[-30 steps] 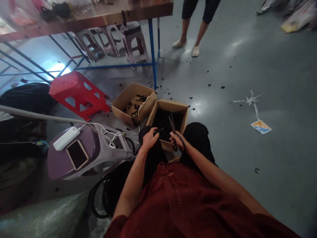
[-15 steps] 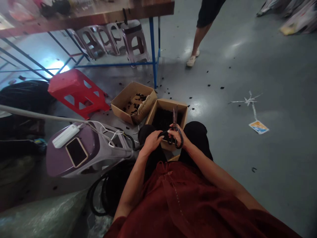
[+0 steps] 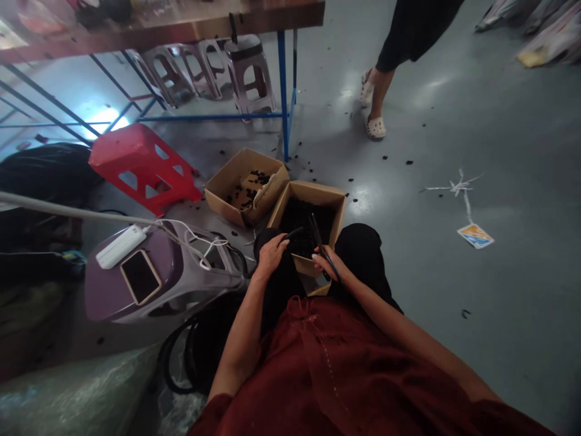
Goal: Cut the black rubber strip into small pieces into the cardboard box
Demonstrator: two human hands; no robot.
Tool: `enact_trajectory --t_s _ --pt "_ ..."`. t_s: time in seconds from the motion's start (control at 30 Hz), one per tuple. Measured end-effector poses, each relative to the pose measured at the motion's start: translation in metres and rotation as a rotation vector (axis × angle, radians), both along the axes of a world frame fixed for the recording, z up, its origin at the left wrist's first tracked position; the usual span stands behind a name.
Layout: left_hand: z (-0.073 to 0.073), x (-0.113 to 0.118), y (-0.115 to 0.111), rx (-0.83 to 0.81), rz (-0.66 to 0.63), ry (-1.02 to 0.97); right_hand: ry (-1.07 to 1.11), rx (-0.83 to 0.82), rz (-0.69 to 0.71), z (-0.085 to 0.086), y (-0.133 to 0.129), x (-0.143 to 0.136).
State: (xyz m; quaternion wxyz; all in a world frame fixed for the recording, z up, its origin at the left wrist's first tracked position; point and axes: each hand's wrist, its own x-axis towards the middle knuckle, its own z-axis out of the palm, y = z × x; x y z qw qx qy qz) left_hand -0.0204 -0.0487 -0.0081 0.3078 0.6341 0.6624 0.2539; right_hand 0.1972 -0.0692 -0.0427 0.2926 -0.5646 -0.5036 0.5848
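My left hand (image 3: 271,254) is closed on a black strip (image 3: 294,233), whose end sticks out to the right over a cardboard box (image 3: 338,197). Dark pieces fill much of that box, between my knees. My right hand (image 3: 329,263) grips black-handled scissors (image 3: 316,233), their blades pointing up and away over the box. A gap separates the scissors from the strip. Just left of this box stands a second open carton (image 3: 222,203) with small black pieces inside.
At left, a purple-topped stool (image 3: 102,293) bears a phone (image 3: 140,277) and a white power bank (image 3: 121,247). Beyond are a red stool (image 3: 122,151) and a table (image 3: 299,15). A person's legs (image 3: 381,91) are ahead; a card (image 3: 475,235) lies right.
My hands have moved apart, the left one leftward with the strip. The scissors have turned and no longer meet the strip. The walking person has moved right and nearer.
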Motion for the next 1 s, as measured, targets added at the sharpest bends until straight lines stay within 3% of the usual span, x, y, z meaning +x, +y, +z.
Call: enact_trajectory --t_s 0.13,0.23,0.47,0.8,1.0 --pt "-0.003 0.003 0.0 -0.028 -0.017 0.077 -0.16 0.006 0.165 -0.011 -0.026 0.009" --pt "-0.002 0.006 -0.001 -0.014 -0.041 0.098 -0.21 0.004 0.21 -0.01 -0.033 0.01" --pt "-0.001 0.007 -0.002 -0.024 -0.054 0.126 -0.212 0.074 0.197 -0.008 -0.019 -0.001" --pt "-0.002 0.007 0.001 -0.049 -0.059 0.112 -0.178 0.035 0.209 -0.018 -0.011 -0.007" --pt "-0.003 0.007 0.001 -0.035 -0.057 0.103 -0.161 0.008 0.152 -0.015 -0.01 -0.011"
